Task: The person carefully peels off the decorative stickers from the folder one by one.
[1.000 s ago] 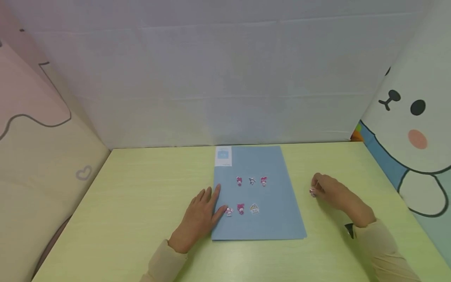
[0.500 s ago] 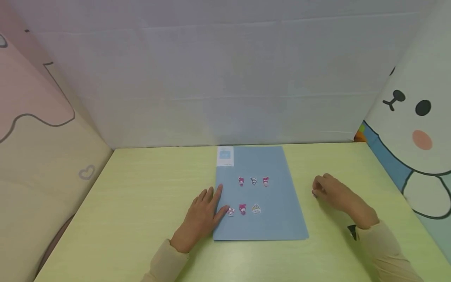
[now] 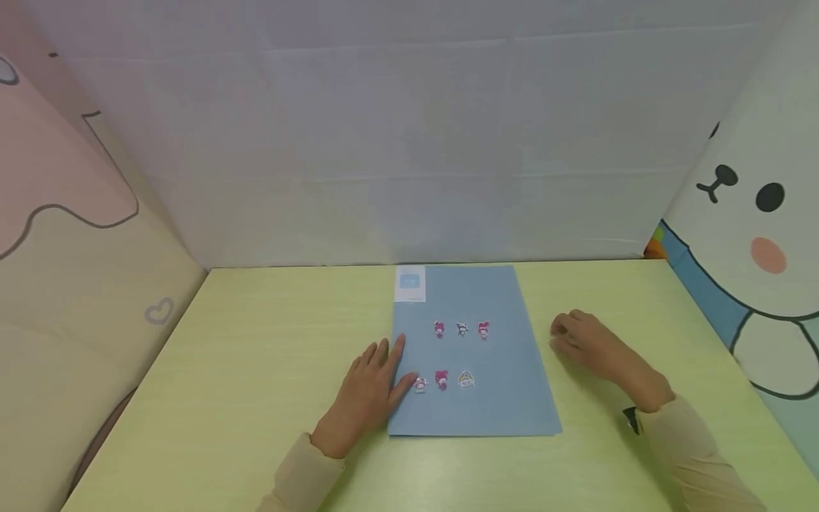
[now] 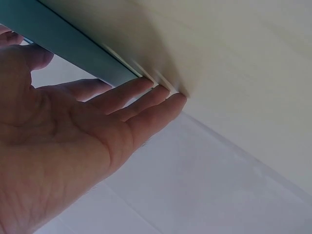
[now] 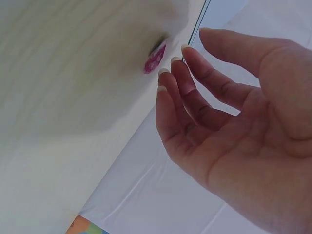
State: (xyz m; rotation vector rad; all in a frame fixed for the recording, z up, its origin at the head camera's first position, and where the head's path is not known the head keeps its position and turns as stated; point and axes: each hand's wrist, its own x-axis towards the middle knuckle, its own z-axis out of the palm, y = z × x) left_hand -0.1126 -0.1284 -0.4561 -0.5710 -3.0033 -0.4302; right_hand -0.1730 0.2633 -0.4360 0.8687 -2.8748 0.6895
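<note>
A flat blue folder [image 3: 473, 412] lies on the table, bearing several small cartoon stickers in two rows, among them a pink sticker [image 3: 441, 380] and a rainbow sticker [image 3: 466, 379]. My left hand [image 3: 361, 398] rests across its left edge, fingers straight, thumb beside the lower-left sticker [image 3: 420, 385]. In the left wrist view the fingertips touch the table and the folder's edge [image 4: 63, 39]. To the right of the folder, my right hand [image 3: 591, 348] hovers with loosely bent fingers, thumb and index apart, holding nothing. A pink sticker [image 5: 155, 57] lies on the table near its fingertips, hidden in the head view.
The pale yellow-green table [image 3: 269, 341] extends on both sides of the folder. A white label [image 3: 410, 284] sits at the folder's top-left corner. White cloth [image 3: 358, 142] hangs behind, with printed cloths at both sides. A small dark object [image 3: 632, 419] shows at the right cuff.
My right hand has shifted left toward the folder, and the sticker seen at its fingertips is now out of sight in the head view. The left hand and the folder stay put.
</note>
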